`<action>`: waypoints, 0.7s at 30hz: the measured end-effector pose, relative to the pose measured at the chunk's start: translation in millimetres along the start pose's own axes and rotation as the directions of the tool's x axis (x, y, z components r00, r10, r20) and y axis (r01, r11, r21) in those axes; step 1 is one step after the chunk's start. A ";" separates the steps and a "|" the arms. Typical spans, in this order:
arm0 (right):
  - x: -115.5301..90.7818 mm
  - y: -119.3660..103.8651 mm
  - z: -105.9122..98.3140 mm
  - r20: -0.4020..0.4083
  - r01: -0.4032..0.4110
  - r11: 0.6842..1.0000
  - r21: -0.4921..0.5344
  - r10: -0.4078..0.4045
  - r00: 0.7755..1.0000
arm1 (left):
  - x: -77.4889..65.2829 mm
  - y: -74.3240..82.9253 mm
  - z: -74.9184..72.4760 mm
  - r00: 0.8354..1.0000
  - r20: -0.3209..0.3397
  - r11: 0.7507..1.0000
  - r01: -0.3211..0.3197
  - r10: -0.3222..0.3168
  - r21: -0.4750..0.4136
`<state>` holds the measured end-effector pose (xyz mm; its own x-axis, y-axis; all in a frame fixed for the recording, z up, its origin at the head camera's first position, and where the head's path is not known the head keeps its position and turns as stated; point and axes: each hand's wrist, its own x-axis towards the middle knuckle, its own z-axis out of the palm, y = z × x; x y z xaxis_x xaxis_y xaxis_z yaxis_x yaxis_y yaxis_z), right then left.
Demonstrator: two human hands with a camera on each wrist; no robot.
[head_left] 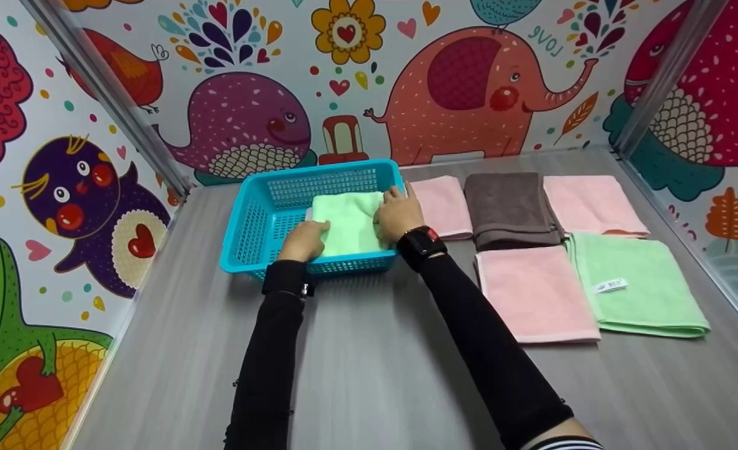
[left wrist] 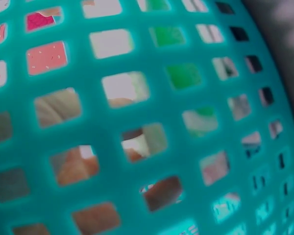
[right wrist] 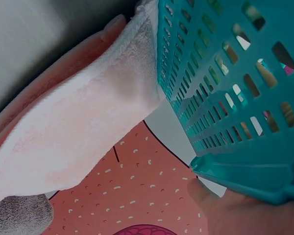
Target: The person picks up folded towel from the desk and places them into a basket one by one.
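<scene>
Green towel (head_left: pixel 349 224) between forward-reaching hands (head_left: pixel 303 240) (head_left: pixel 400 215); right grip unclear.

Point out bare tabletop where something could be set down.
Bare table: left of the turquoise basket, between the black sleeves, and in front of the tagged green towel. Crowded: right of the basket, where pink towels and a brown towel adjoin.

A person stretches both arms forward, the left arm (head_left: pixel 266 369) nearly straight ahead, the right arm (head_left: pixel 488 337) slanting inward, each in a black sleeve. The left hand (head_left: pixel 304 240) shows its back, thumb pointing toward the right hand (head_left: pixel 400 215), most of its other fingers out of sight. The right hand's fingers bend, knuckles up. Dark bands circle both wrists; bare skin and a striped cuff (head_left: pixel 566 444) appear behind the right sleeve.
</scene>
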<state>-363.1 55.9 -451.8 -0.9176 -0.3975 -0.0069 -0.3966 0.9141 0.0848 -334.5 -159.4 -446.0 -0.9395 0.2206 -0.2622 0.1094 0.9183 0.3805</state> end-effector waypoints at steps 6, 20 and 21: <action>-0.6 0.2 0.3 -0.015 -0.001 1.000 0.014 0.001 1.000 | 0.3 -1.6 2.1 0.999 -0.039 1.000 -0.009 0.009 -0.012; -4.5 10.7 4.5 -0.257 0.017 0.943 0.332 0.073 0.964 | -21.7 14.1 17.0 0.815 -0.554 0.986 -0.144 0.168 0.087; -5.7 14.2 4.3 -0.286 0.024 0.929 0.368 0.088 0.954 | -24.5 15.6 19.7 0.801 -0.567 0.981 -0.159 0.194 0.110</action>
<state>-363.6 71.5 -454.8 -0.9028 -0.3215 0.2858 -0.4010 0.8695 -0.2885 -303.5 -144.0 -451.1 -0.9150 0.1681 0.3668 0.2929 0.9020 0.3172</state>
